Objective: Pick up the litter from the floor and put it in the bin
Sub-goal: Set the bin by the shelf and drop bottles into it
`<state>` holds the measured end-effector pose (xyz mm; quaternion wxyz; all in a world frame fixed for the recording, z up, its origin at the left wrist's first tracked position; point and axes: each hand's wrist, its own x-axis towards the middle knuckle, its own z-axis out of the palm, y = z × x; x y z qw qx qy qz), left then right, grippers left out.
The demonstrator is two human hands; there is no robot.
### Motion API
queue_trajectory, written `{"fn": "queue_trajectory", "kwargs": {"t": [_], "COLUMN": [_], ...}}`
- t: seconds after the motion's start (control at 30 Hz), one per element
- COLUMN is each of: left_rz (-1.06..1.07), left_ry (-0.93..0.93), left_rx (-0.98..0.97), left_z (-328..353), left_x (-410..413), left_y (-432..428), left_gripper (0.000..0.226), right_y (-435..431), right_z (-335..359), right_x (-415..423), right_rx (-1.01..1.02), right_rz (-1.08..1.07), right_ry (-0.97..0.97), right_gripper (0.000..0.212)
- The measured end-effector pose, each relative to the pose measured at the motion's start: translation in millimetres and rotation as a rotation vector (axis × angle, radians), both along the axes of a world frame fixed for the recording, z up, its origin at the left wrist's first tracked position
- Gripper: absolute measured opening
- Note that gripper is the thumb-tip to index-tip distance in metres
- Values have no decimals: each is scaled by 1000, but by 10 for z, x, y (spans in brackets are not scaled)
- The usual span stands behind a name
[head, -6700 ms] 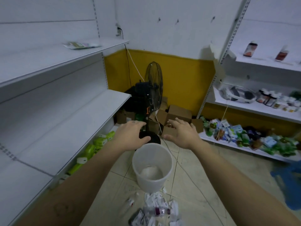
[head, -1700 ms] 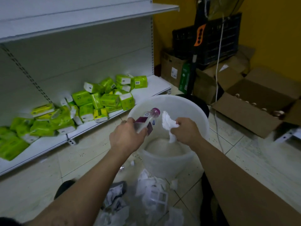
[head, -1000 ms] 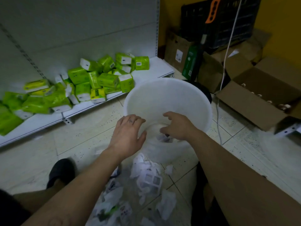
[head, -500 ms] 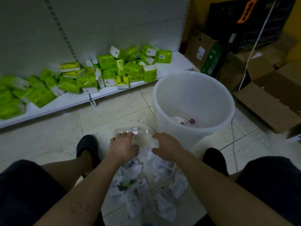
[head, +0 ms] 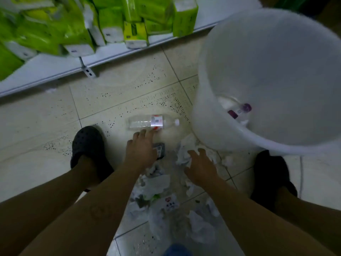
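A white plastic bin (head: 208, 115) stands on the tiled floor at the right, with a purple-capped bottle (head: 241, 109) and paper inside. A clear plastic bottle (head: 151, 122) lies on its side left of the bin. My left hand (head: 141, 147) is open, fingertips at that bottle's near side. My right hand (head: 200, 166) is open, fingers spread over crumpled white paper (head: 184, 154) beside the bin's base. A pile of wrappers and paper litter (head: 160, 198) lies between my forearms. A small dark packet (head: 160, 149) sits by my left hand.
A low white shelf (head: 60, 68) along the far side carries several green tissue packs (head: 114, 17). My feet in dark clogs stand either side of the litter, the left one (head: 86, 145) and the right one (head: 270, 170). Something blue (head: 176, 250) shows at the bottom edge.
The view has tilted down and closer to the floor. Both hands stay low over the litter; the left hand now reaches the clear bottle, the right spreads over white paper.
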<state>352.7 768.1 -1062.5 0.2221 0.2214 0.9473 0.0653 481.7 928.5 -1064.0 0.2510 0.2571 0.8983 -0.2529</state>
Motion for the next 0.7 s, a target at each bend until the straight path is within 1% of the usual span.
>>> {"fn": "queue_trajectory", "kwargs": {"t": [0.1, 0.2, 0.27, 0.33, 0.37, 0.4, 0.5, 0.53, 0.6, 0.7], "left_rz": [9, 11, 42, 65, 58, 40, -16, -27, -47, -46], "left_ry": [23, 42, 57, 86, 108, 130, 199, 205, 207, 197], "left_rx": [3, -45, -52, -97, -134, -160, -183, -195, -208, -195], "left_z": [-284, -570, -731, -854, -896, -931, -954, -922, -815, -554], "left_x": [-253, -507, -648, -757, -791, -816, -819, -788, -722, -620], "left_y": [111, 165, 193, 197, 186, 165, 81, 53, 7, -2], "left_gripper": [78, 93, 96, 99, 97, 91, 57, 52, 52, 71], "right_y": [62, 116, 145, 154, 152, 146, 132, 127, 122, 97], "right_z": [-326, -589, -745, -866, -912, -949, -997, -984, -922, -710], "right_x": [-136, -201, -211, -214, -221, -225, -213, -188, -129, -50], "right_rx": [40, 58, 78, 118, 142, 163, 168, 151, 119, 114], "right_rz": [27, 58, 101, 125, 127, 131, 136, 135, 148, 172], "right_ry": [41, -9, -40, -51, -60, -69, -62, -56, -64, -89], "right_gripper": [58, 64, 62, 52, 45, 38, 27, 26, 28, 35]}}
